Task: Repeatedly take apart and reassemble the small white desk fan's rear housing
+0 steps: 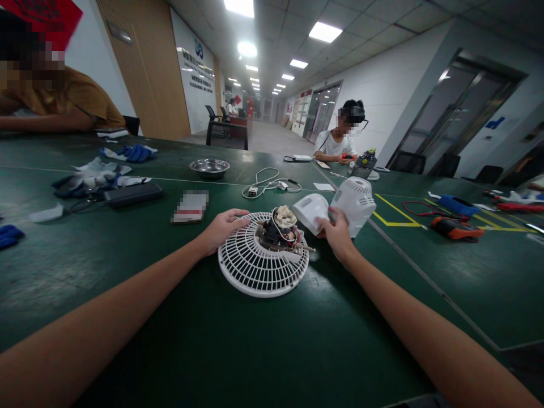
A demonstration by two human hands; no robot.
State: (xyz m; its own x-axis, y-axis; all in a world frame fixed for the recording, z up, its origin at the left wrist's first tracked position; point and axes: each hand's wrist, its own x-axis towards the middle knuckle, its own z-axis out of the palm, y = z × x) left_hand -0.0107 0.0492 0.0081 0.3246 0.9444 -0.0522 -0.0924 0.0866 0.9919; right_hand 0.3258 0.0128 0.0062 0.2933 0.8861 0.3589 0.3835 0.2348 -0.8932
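A round white fan grille lies on the table in front of me. On its middle sits a bare fan motor with wires and a cream-coloured part on top. My left hand grips the grille's left rim, fingers laid over the edge; the thumb is hidden. To the right, my right hand has its fingers and thumb closed on a smooth white plastic cover. Right behind that hand stands a larger white plastic housing with vent slots; whether the fingers also touch it, I cannot tell.
Beyond the grille are a coiled white cable and a metal bowl. Work gloves and a black case lie left. An orange multimeter is at right. One person sits across, another far left.
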